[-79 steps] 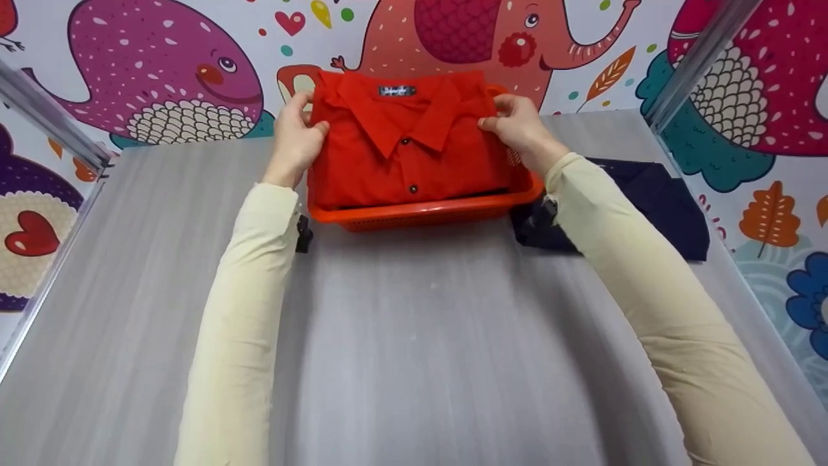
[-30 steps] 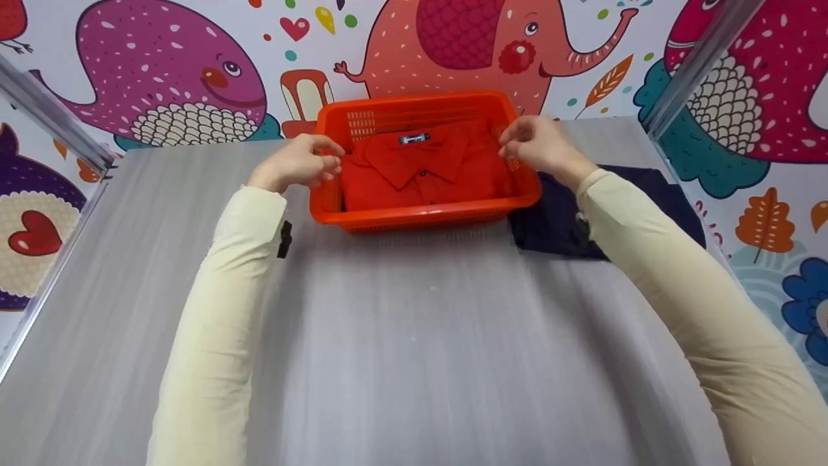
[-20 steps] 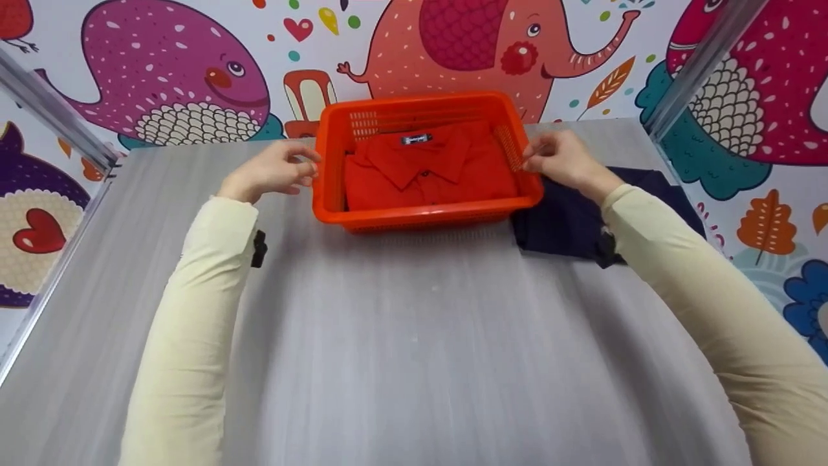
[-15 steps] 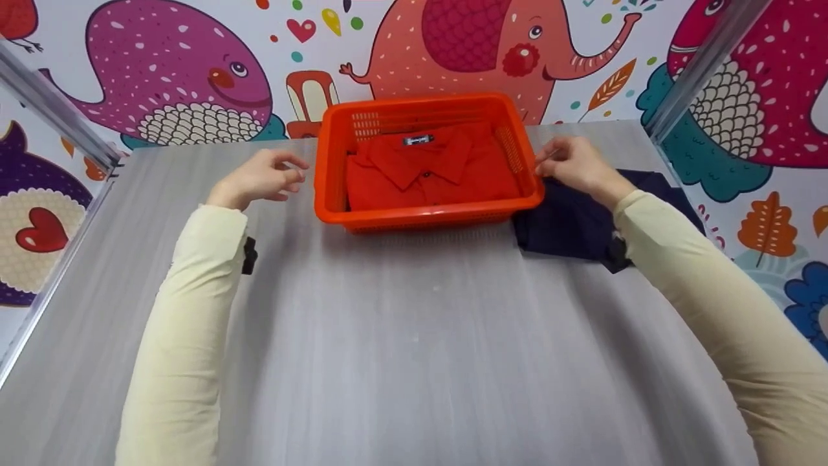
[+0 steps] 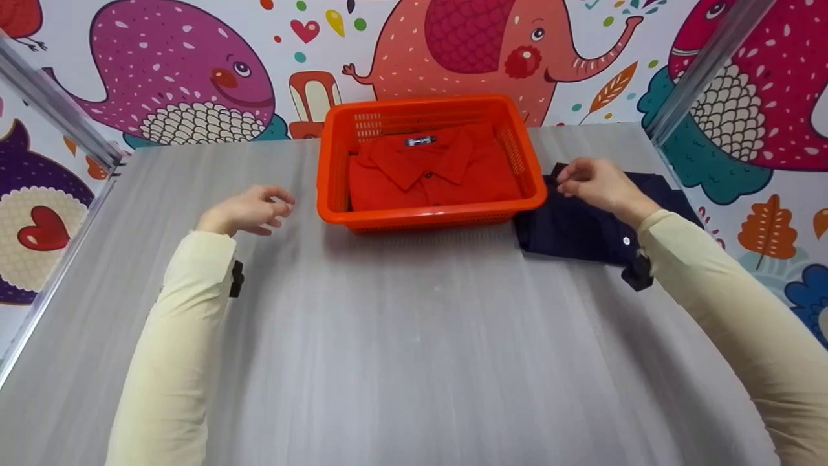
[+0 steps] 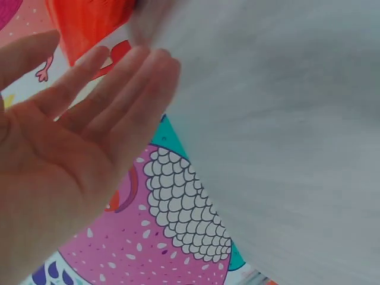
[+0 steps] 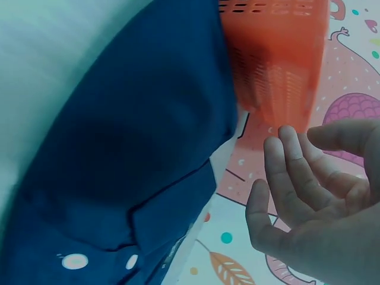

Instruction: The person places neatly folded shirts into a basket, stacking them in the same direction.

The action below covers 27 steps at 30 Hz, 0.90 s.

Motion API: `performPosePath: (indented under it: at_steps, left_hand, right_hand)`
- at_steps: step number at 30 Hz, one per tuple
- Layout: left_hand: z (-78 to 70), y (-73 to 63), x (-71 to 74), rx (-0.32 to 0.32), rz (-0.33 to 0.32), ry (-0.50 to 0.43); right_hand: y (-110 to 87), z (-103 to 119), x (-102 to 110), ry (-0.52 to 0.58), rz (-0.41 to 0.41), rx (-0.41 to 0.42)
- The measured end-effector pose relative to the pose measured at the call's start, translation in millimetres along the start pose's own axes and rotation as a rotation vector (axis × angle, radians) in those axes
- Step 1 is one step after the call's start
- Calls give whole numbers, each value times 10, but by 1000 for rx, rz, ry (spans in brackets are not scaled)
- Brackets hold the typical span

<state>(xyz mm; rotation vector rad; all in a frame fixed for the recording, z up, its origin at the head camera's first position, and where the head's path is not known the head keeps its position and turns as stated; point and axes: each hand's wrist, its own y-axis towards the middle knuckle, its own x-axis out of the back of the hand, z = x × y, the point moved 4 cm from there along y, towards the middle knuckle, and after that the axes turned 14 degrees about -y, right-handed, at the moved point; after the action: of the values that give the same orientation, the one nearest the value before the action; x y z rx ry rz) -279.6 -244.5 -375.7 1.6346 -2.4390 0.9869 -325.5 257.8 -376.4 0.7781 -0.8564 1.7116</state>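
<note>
A folded red shirt (image 5: 433,171) with a collar and dark buttons lies inside the orange plastic basket (image 5: 446,213) at the back of the table. My left hand (image 5: 249,210) is held in the air left of the basket, fingers loose and holding nothing; the left wrist view shows the palm (image 6: 53,154) with fingers extended. On the other side my right hand (image 5: 601,184) hovers over a folded navy shirt (image 5: 569,226) with white buttons. Its fingers (image 7: 291,172) are loosely bent around nothing in the right wrist view.
The grey tabletop (image 5: 414,336) spreads out in front of the basket. Behind it stands a wall printed with cartoon animals (image 5: 479,39), and metal frame posts (image 5: 708,71) rise at the corners. The navy shirt lies close beside the basket's right side.
Both hands have let go of the red shirt, which went down into the basket. They have since drawn apart and back, the left to the left, the right over the navy shirt.
</note>
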Motion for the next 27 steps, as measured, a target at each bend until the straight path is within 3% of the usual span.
performPosePath:
  at_steps: [5, 12, 21, 27]
  left_hand:
    - [109, -23, -160, 76, 73, 29]
    - [115, -23, -408, 118, 93, 109]
    - [54, 21, -716, 50, 91, 241]
    - [-7, 91, -891, 21, 128, 293]
  right_hand:
    - [-77, -120, -74, -31, 29, 9]
    - [-238, -352, -137, -76, 58, 40]
    - [-422, -736, -158, -96, 43, 0]
    - [-548, -904, -100, -55, -3, -16]
